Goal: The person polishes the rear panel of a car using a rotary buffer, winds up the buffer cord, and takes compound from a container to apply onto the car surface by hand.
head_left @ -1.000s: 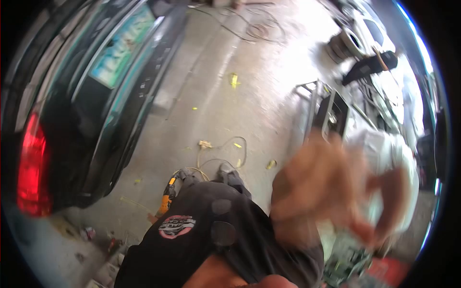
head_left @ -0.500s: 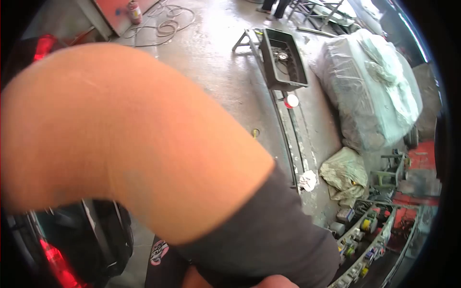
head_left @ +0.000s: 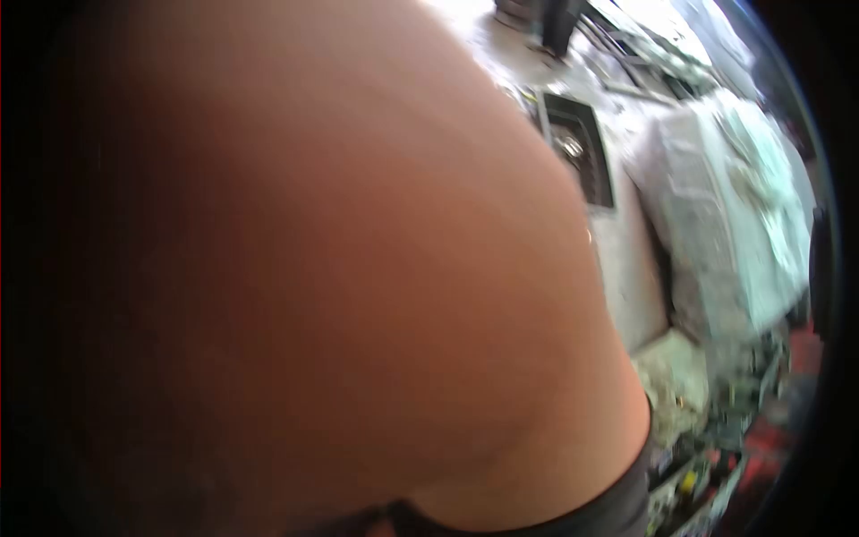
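Observation:
A bare bent arm point(head_left: 385, 251) fills most of the head view, very close to the camera and blurred. Its dark sleeve point(head_left: 613, 501) shows along the bottom right. Neither my left hand nor my right hand can be seen, so what they hold or touch is hidden. Past the arm's upper right edge, a black bin point(head_left: 605, 170) with a few metal parts inside is partly covered from sight.
A large shape under pale plastic sheeting point(head_left: 716, 224) stands at the right. A crumpled light sack point(head_left: 676, 376) lies below it, near a cluttered tool rack point(head_left: 693, 488). A person's dark-clad legs point(head_left: 561, 27) appear at the top.
The arm has come closer to the camera and now hides the left side, the hoses and the red lights. Background things have shifted right and down in view.

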Demonstrator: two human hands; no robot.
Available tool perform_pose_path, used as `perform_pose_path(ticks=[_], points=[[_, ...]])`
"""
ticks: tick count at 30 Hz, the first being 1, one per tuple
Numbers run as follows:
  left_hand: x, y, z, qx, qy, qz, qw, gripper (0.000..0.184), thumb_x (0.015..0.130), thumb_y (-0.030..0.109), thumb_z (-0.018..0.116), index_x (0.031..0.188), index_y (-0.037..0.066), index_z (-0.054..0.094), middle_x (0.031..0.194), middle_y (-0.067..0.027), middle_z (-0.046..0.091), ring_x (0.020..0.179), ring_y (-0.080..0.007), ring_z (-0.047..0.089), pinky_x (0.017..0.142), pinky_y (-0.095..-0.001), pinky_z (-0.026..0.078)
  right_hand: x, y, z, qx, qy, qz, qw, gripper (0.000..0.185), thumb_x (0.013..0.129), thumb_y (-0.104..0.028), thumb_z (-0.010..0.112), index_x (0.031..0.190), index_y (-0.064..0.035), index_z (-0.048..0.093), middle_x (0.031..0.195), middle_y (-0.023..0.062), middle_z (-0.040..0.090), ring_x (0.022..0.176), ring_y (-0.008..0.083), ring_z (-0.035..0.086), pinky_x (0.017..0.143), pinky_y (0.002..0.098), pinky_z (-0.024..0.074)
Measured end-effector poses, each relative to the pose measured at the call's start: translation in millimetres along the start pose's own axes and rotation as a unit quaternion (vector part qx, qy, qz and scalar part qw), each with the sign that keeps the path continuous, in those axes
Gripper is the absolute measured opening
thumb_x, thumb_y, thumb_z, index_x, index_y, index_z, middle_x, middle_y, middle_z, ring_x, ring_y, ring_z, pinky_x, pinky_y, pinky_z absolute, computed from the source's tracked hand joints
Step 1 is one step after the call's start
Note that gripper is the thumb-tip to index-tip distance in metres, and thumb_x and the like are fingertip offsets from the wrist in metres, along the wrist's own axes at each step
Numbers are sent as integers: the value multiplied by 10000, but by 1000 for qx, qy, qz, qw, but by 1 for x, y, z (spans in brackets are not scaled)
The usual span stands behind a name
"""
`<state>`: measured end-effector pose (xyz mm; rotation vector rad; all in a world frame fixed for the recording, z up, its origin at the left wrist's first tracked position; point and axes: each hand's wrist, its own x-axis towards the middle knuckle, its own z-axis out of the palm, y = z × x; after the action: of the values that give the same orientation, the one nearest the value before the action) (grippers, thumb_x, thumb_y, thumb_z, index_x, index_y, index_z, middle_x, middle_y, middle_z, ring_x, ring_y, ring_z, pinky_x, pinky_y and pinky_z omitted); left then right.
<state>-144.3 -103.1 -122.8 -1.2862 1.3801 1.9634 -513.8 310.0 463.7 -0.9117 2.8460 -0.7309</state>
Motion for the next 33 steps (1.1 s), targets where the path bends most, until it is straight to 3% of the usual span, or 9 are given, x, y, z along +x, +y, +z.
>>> perform_pose_path(ticks=[4,7,9,12,15,18,22,28,33], points=[[-8,-18,13,-43,7,1,999,633,938,695,454,590,180,334,486,42,288,426,-126,289,478,-369,337,-113,51,11,134,102,57,984,780,688,-741,717,979,-18,745,836,190,731,854,270,717,748,429,568],[-5,-28,24,-60,-5,1,998,638,935,701,453,588,181,328,485,42,287,424,-126,285,478,-371,337,-175,143,164,190,196,-29,962,664,863,-649,563,728,-23,735,652,129,692,603,234,700,667,403,572],[-8,-34,17,-85,-20,-1,996,641,934,705,453,586,182,324,485,42,285,422,-126,282,478,-372,337,-194,202,310,342,61,100,932,874,885,-760,461,1019,76,677,831,194,715,698,283,704,711,450,564],[-18,-39,-10,-123,-28,1,992,645,931,711,452,584,184,318,484,43,284,419,-126,277,478,-374,336,-256,217,552,375,-77,342,858,1093,871,-854,233,1286,101,566,1255,305,602,1231,427,545,1068,531,386],[-75,-17,39,-40,111,54,991,655,873,773,485,608,199,315,490,63,258,422,-117,235,464,-348,309,-300,197,664,553,-232,478,642,1131,837,-879,271,1482,47,336,1408,323,485,1216,421,564,995,540,444],[-123,7,75,-55,27,98,993,549,942,695,462,802,164,478,551,67,298,455,-80,262,518,-275,318,-330,202,753,799,-178,436,374,1196,801,-912,288,1481,71,299,1414,303,482,1209,440,561,1066,560,385],[-155,36,91,-106,-3,103,989,598,948,717,416,771,147,450,546,65,291,443,-95,262,526,-275,298,-275,182,642,891,89,359,264,1267,796,-923,152,1454,156,252,1312,356,527,1041,398,624,922,568,486],[-167,46,87,-172,-15,87,981,621,938,737,401,762,143,441,542,63,299,436,-95,258,521,-271,287,-269,258,663,826,267,456,195,1200,829,-864,366,1443,156,217,1234,308,570,1026,372,641,926,556,502],[-168,58,57,-184,-16,73,980,632,921,744,432,765,132,444,534,63,291,433,-91,248,507,-272,273,-280,289,652,796,307,456,255,1151,848,-812,450,1437,147,207,1197,240,586,1072,368,632,924,565,485]])
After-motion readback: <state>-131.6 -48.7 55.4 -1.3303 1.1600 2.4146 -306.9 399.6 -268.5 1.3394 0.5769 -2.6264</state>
